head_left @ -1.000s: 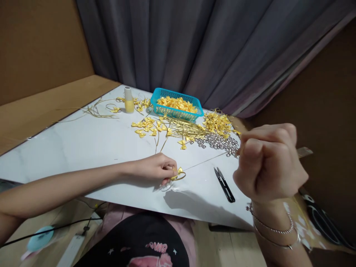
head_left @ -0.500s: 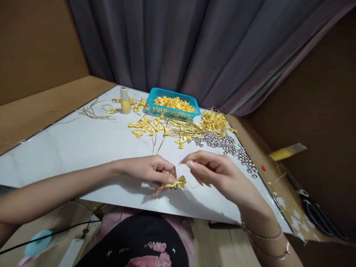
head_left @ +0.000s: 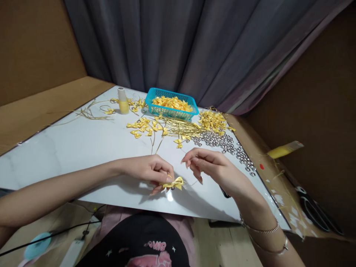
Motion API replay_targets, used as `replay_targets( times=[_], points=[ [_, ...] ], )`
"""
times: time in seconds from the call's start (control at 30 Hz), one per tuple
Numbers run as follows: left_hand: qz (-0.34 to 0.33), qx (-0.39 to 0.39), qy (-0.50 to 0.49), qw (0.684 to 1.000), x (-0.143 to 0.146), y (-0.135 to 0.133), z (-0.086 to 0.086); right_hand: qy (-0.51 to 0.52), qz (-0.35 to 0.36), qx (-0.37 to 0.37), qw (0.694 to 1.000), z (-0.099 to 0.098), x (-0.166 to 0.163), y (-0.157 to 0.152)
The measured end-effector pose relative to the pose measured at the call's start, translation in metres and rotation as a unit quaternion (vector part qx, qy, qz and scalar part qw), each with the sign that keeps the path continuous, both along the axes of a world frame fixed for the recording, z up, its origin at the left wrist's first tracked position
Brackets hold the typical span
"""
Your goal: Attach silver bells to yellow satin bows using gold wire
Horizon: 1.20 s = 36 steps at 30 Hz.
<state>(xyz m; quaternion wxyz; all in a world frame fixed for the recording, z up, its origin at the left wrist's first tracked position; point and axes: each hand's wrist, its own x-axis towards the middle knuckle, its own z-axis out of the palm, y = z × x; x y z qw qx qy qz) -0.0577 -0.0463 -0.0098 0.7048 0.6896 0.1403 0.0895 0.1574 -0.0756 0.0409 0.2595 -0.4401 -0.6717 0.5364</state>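
My left hand (head_left: 151, 171) is closed just above the table near its front edge, pinching a yellow ribbon bow (head_left: 178, 183). A gold strip crosses the bow, and a small silver bell (head_left: 172, 188) hangs under its middle. From the bow a fine thread (head_left: 192, 184) runs right, toward my right hand (head_left: 208, 163). That hand is raised to the right of the bow, its thumb and index finger pinched together. A very thin line sticks out by the fingertips, too fine to tell whether it is needle or thread.
A blue basket (head_left: 170, 111) of yellow bows stands at the back. Nearby lie gold ties (head_left: 182, 127), loose bows (head_left: 143, 127), a yellow pile (head_left: 213, 120) and silver bells (head_left: 218, 141). A yellow-and-white bottle (head_left: 123, 102) is at the left, black scissors (head_left: 314, 211) at the right.
My right hand has turned slightly, and its thumb and index finger have come into a pinch. The bow stays in my left hand, its gold strip showing more. The view has shifted slightly.
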Motion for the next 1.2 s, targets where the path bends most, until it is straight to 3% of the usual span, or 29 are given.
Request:
replay_targets(
  times=[0.17, 0.3, 0.63, 1.2],
  points=[
    [0.024, 0.142, 0.048, 0.988, 0.001, -0.004, 0.002, -0.164, 0.045, 0.08, 0.982, -0.002, -0.007, -0.014],
    [0.022, 0.199, 0.05, 0.978, 0.0, -0.006, 0.003, -0.182, 0.053, 0.066, 0.98, -0.01, -0.009, -0.02],
    [0.028, 0.229, 0.035, 0.972, 0.0, -0.004, 0.005, -0.019, -0.022, -0.082, 0.996, -0.024, -0.007, -0.02],
    [0.036, 0.178, 0.042, 0.982, 0.003, -0.005, 0.002, 0.016, -0.053, -0.07, 0.996, -0.027, -0.004, -0.022]
  ],
)
